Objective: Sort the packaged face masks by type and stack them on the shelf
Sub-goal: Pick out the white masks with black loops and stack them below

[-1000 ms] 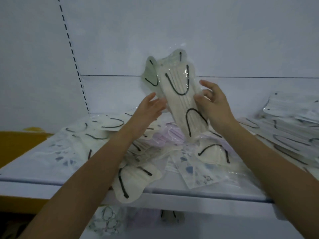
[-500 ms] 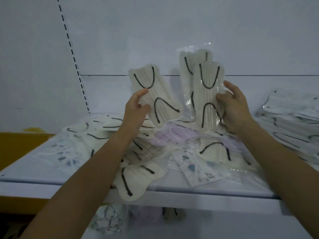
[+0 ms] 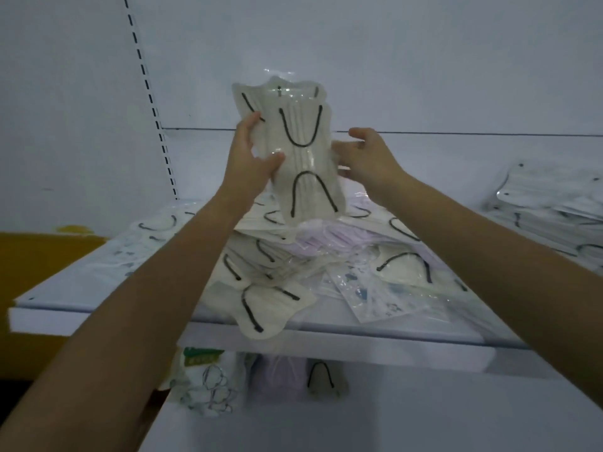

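Mid-frame, a bundle of packaged masks (image 3: 301,151) stands upright between both hands above the shelf (image 3: 391,342). The left hand (image 3: 251,158) pinches its left edge, and the right hand (image 3: 365,158), loosely spread, touches its right edge.

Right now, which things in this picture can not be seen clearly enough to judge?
All in the head view:
1. The held bundle in the left hand: its front packet hides how many lie behind.
2. The right hand: fingertips blurred at the bundle's edge; grip unclear.
3. The right stack: cut off by the picture's right edge.
4. The lower-shelf packets: dim, blurred, tops hidden by the upper shelf.
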A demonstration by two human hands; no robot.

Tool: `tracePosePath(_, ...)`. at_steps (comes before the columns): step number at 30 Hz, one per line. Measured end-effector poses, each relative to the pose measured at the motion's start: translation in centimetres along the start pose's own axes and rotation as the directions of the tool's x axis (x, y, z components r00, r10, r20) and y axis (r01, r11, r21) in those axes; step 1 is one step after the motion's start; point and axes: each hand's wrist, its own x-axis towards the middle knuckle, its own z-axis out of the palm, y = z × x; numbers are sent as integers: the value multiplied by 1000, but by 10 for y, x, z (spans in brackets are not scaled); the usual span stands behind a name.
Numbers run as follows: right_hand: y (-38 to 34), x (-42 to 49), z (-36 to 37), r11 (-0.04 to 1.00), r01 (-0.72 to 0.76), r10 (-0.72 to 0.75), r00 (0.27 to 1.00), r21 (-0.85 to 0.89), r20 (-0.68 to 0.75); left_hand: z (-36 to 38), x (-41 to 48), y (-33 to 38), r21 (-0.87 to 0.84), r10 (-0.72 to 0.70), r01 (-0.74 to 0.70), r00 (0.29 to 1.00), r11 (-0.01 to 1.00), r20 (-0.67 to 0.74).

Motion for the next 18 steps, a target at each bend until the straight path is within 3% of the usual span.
tracePosePath(2,-1,-9,3,985,78,-72,996,-156,47,-27,1,1,107,62,-55,996,993,-65)
tracePosePath(4,3,-28,6,949,189,-119,956,-251,269,-58,-3,0,161,60,-32,983,986,-171)
tracePosePath(6,10,-51,14,894,326,-109,823,-307,557,-87,-11,-5,179,28,20,965,984,-262)
tracePosePath(8,15,-70,29,821,421,-31,708,-387,705,-111,-22,-10,192,-12,76,949,978,-314)
tracePosePath(14,27,-84,67,635,525,134,647,-566,751,-163,-55,-22,214,-141,226,926,950,-350)
tracePosePath(18,24,-73,60,675,437,108,738,-595,666,-177,-77,-22,217,-209,290,920,932,-331)
